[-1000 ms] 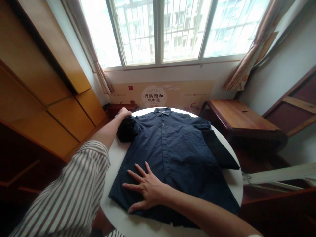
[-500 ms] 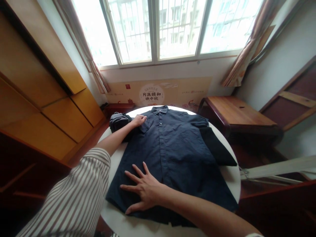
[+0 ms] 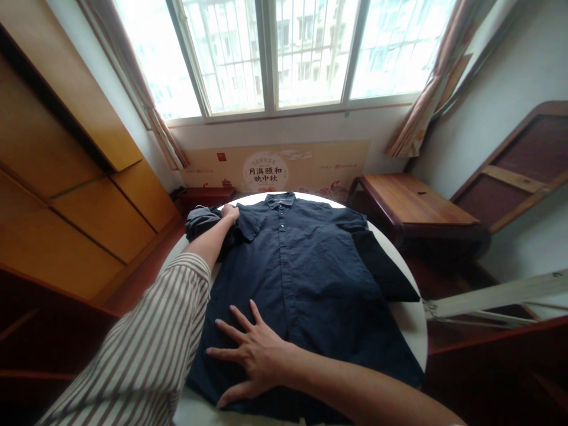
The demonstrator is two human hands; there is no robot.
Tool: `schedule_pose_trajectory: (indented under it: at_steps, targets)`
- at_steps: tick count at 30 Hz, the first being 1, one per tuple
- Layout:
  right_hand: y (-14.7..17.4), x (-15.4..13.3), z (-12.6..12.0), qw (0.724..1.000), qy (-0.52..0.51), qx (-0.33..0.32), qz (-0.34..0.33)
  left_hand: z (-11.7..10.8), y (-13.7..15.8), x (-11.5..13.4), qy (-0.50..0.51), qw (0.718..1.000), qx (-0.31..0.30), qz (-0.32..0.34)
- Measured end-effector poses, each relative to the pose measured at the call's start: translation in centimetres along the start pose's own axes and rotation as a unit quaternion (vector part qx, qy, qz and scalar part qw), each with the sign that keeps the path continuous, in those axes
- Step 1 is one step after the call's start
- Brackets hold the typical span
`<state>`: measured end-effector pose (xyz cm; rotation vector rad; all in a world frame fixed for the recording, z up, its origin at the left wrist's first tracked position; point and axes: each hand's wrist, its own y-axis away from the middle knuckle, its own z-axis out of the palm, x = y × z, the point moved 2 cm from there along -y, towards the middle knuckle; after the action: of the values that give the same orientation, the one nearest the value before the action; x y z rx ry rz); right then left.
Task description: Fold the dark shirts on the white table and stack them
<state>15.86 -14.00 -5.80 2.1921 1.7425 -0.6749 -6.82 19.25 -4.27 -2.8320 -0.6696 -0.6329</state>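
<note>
A dark navy short-sleeved shirt (image 3: 319,278) lies front up on a round white table (image 3: 410,322), its collar at the far side. My right hand (image 3: 257,355) rests flat on the shirt's lower left part with the fingers spread. At the far left, my left hand (image 3: 229,212) is closed at the outer edge of the left-side sleeve, and its fingertips are partly hidden. Beside that hand is a crumpled heap of grey and black clothes (image 3: 202,222). Black cloth (image 3: 384,266) sticks out from under the shirt's right side.
A wooden side table (image 3: 421,198) stands beyond on the right, and a pale metal bar (image 3: 492,296) reaches close to the round table's right edge. Yellow wooden cabinets (image 3: 93,225) line the left. Behind are a printed banner (image 3: 306,168) and a window.
My left hand has moved left, and the sleeve beside it now lies more spread out. My right hand stays flat on the shirt. The whole view has shifted slightly.
</note>
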Motion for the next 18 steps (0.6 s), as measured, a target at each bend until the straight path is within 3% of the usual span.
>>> schedule_pose_trajectory:
  at_steps: [4,7,11,14,18]
  targets:
    - [0.2,-0.2,0.1,1.0,0.007,0.005,-0.012,-0.3,-0.3,-0.6,-0.032,0.999,-0.003,-0.021]
    - [0.4,-0.8,0.7,0.999,0.019,0.002,-0.044,-0.4,0.5,-0.1,-0.056,0.998,-0.008,0.01]
    - [0.6,-2.0,2.6,0.993,0.07,0.0,-0.093,0.7,3.9,2.3,-0.083,0.987,0.001,0.134]
    - [0.6,-2.9,4.2,0.986,0.121,0.023,-0.113,2.9,7.6,3.4,-0.091,0.963,-0.037,0.251]
    - [0.3,-4.7,4.6,0.978,0.153,0.023,-0.143,5.8,11.0,2.4,-0.126,0.946,-0.104,0.279]
